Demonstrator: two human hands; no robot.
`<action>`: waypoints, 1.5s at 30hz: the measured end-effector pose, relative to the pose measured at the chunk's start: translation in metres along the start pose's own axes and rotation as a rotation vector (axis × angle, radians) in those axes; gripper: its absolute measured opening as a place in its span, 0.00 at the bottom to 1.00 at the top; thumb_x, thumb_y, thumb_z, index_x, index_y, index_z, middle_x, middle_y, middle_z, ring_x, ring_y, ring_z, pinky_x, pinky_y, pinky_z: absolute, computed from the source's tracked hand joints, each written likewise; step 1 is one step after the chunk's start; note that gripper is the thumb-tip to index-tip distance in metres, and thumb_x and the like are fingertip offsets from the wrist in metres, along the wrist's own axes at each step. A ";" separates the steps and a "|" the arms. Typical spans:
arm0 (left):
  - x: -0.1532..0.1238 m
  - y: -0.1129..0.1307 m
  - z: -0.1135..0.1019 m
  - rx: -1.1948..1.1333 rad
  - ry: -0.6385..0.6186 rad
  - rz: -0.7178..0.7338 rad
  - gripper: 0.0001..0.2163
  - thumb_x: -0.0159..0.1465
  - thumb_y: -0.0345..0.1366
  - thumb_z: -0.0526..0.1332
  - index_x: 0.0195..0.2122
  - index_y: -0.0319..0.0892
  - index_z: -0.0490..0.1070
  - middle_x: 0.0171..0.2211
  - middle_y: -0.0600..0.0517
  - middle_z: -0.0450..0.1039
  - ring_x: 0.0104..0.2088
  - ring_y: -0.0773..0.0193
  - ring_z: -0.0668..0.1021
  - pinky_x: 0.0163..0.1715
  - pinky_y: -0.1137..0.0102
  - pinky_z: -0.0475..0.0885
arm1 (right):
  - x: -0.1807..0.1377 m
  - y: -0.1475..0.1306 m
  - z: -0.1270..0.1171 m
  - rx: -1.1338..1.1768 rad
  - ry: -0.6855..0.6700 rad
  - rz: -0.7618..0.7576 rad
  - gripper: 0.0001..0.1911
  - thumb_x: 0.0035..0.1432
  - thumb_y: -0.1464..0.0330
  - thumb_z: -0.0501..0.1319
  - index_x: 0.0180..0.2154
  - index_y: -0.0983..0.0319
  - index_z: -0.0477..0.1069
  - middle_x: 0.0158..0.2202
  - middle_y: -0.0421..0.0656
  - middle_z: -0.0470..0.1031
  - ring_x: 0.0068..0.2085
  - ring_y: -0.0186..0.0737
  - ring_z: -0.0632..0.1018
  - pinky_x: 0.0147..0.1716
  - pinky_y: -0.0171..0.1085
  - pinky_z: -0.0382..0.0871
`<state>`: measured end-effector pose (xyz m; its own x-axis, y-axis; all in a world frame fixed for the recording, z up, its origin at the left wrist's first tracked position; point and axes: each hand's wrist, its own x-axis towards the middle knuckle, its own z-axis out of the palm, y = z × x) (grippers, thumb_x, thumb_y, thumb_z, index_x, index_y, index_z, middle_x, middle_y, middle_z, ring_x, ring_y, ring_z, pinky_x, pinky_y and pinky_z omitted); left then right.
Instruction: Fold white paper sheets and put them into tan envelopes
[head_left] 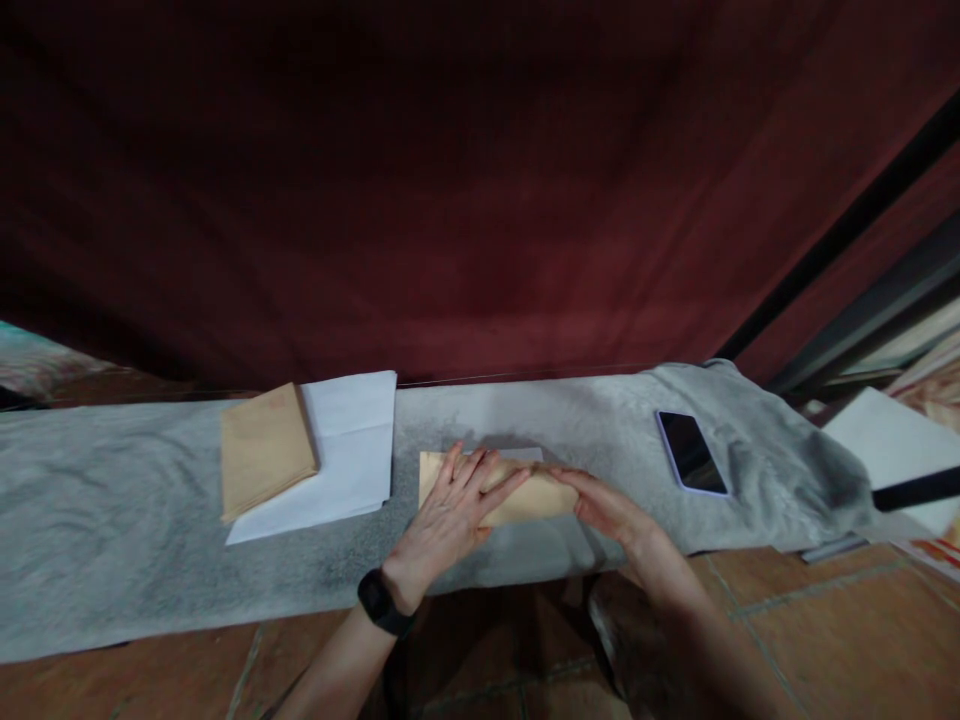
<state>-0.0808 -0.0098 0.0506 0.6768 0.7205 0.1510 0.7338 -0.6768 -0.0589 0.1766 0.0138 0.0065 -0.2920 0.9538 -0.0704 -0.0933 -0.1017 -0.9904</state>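
Observation:
A tan envelope [525, 500] lies on the grey cloth-covered surface [150, 520] in front of me, with a white sheet edge [517, 454] showing just behind it. My left hand [450, 510], a black watch on its wrist, rests flat on the envelope's left half with fingers stretched out. My right hand [607, 505] presses its fingers against the envelope's right end. Neither hand lifts the envelope off the cloth.
A stack of tan envelopes [264, 450] lies on white sheets [352, 450] to the left. A dark phone [691, 452] lies to the right. A dark red curtain [450, 200] hangs behind. More white paper [885, 440] sits at far right. Tiled floor [825, 630] below.

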 end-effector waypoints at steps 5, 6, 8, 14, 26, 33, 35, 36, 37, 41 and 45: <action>-0.007 -0.032 -0.003 -0.036 0.022 -0.082 0.47 0.59 0.39 0.69 0.73 0.55 0.41 0.66 0.45 0.60 0.65 0.47 0.64 0.68 0.47 0.47 | 0.005 -0.001 -0.005 0.046 0.040 0.044 0.17 0.60 0.54 0.59 0.42 0.57 0.79 0.44 0.47 0.81 0.45 0.47 0.80 0.46 0.48 0.75; -0.011 -0.045 -0.005 -0.045 0.041 -0.144 0.47 0.58 0.40 0.69 0.73 0.53 0.41 0.64 0.43 0.62 0.64 0.46 0.66 0.68 0.46 0.48 | 0.007 0.000 -0.006 0.004 0.098 0.029 0.18 0.60 0.53 0.58 0.43 0.58 0.78 0.44 0.48 0.81 0.44 0.47 0.80 0.45 0.48 0.76; -0.022 -0.071 -0.007 -0.075 0.057 -0.300 0.49 0.57 0.42 0.69 0.73 0.49 0.39 0.62 0.41 0.63 0.63 0.44 0.67 0.66 0.45 0.51 | 0.011 0.003 -0.007 -0.143 0.233 -0.010 0.18 0.59 0.54 0.60 0.42 0.59 0.78 0.43 0.48 0.81 0.41 0.47 0.80 0.43 0.47 0.76; -0.044 -0.110 0.001 -0.143 -0.056 -0.488 0.49 0.56 0.43 0.67 0.73 0.51 0.38 0.63 0.42 0.62 0.64 0.43 0.66 0.66 0.41 0.46 | 0.018 0.022 0.010 -0.775 0.170 -0.234 0.21 0.63 0.63 0.57 0.56 0.56 0.73 0.58 0.47 0.74 0.58 0.48 0.73 0.59 0.50 0.65; -0.058 -0.110 -0.007 -0.152 -0.173 -0.525 0.48 0.53 0.38 0.65 0.73 0.51 0.39 0.65 0.42 0.60 0.66 0.45 0.63 0.67 0.41 0.42 | 0.030 0.024 0.025 -1.159 0.261 0.047 0.36 0.54 0.65 0.67 0.64 0.59 0.65 0.62 0.53 0.68 0.60 0.58 0.68 0.57 0.51 0.61; -0.070 -0.119 0.000 -0.161 -0.199 -0.546 0.48 0.53 0.39 0.64 0.73 0.51 0.40 0.66 0.42 0.58 0.66 0.45 0.62 0.66 0.41 0.41 | 0.030 0.025 0.015 -0.824 0.335 -0.034 0.08 0.48 0.70 0.65 0.34 0.59 0.76 0.38 0.45 0.75 0.47 0.49 0.73 0.52 0.44 0.64; -0.071 -0.120 0.002 -0.139 -0.187 -0.539 0.48 0.53 0.38 0.64 0.73 0.51 0.40 0.66 0.42 0.58 0.67 0.45 0.62 0.66 0.40 0.41 | 0.031 0.021 0.007 -0.712 0.364 -0.066 0.02 0.50 0.67 0.64 0.29 0.58 0.72 0.32 0.42 0.74 0.41 0.45 0.74 0.46 0.42 0.67; -0.071 -0.120 0.003 -0.127 -0.183 -0.534 0.48 0.53 0.38 0.64 0.73 0.51 0.40 0.66 0.42 0.58 0.67 0.44 0.61 0.66 0.40 0.41 | 0.031 0.018 0.001 -0.651 0.393 -0.078 0.05 0.51 0.63 0.63 0.29 0.57 0.70 0.31 0.41 0.73 0.38 0.43 0.73 0.42 0.41 0.68; -0.071 -0.120 0.004 -0.119 -0.178 -0.529 0.48 0.53 0.37 0.64 0.73 0.50 0.40 0.66 0.42 0.58 0.68 0.44 0.60 0.67 0.40 0.41 | 0.031 0.014 -0.004 -0.588 0.429 -0.087 0.08 0.53 0.60 0.61 0.31 0.57 0.69 0.30 0.40 0.72 0.35 0.42 0.73 0.38 0.40 0.68; -0.065 -0.113 0.008 -0.114 -0.135 -0.460 0.50 0.52 0.35 0.65 0.73 0.50 0.39 0.68 0.41 0.56 0.69 0.42 0.57 0.67 0.40 0.41 | 0.029 0.002 -0.024 -0.359 0.546 -0.108 0.19 0.56 0.48 0.57 0.36 0.56 0.63 0.25 0.35 0.66 0.26 0.38 0.69 0.26 0.36 0.64; -0.055 -0.102 0.010 -0.127 -0.085 -0.383 0.51 0.52 0.35 0.66 0.73 0.50 0.38 0.69 0.41 0.55 0.70 0.42 0.56 0.67 0.40 0.42 | 0.029 -0.002 -0.025 -0.240 0.586 -0.128 0.23 0.53 0.45 0.60 0.36 0.56 0.63 0.23 0.34 0.65 0.24 0.36 0.67 0.23 0.34 0.61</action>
<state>-0.1921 0.0206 0.0380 0.3624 0.9303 0.0564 0.9240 -0.3666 0.1085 0.1919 0.0483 0.0033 0.2817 0.9573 0.0645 0.1422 0.0248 -0.9895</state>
